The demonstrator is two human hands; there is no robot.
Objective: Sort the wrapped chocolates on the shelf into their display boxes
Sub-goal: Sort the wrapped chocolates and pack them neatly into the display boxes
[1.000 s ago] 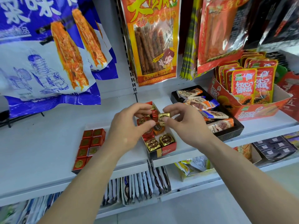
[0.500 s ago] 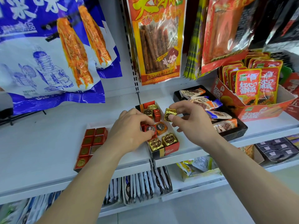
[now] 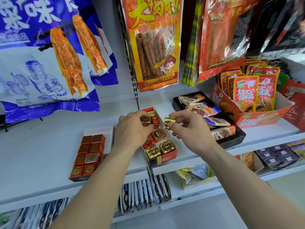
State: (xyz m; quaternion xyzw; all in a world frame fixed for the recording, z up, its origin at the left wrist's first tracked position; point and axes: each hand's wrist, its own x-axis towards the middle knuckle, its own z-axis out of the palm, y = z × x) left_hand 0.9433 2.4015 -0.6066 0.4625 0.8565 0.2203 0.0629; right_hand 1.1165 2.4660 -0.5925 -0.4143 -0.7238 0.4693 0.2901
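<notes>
A narrow red display box point(image 3: 169, 157) in the middle of the shelf holds gold, red and orange wrapped chocolates. My left hand point(image 3: 132, 131) reaches into its far end and grips a dark gold chocolate point(image 3: 145, 120) beside a red one point(image 3: 155, 121). My right hand point(image 3: 193, 129) pinches a gold foil chocolate point(image 3: 169, 123) just right of the box, above the shelf. A second box point(image 3: 77, 179) on the left holds several red square chocolates in rows.
A black tray point(image 3: 234, 140) of wrapped bars lies right of my right hand, with an orange carton point(image 3: 262, 119) of red snack packs behind it. Large snack bags point(image 3: 153, 45) hang above the shelf. The white shelf edge point(image 3: 33, 194) runs below, over lower stock.
My left hand has moved toward the far end of the middle box and taken hold of a dark gold chocolate. My right hand keeps the gold chocolate, shifted slightly right of the box.
</notes>
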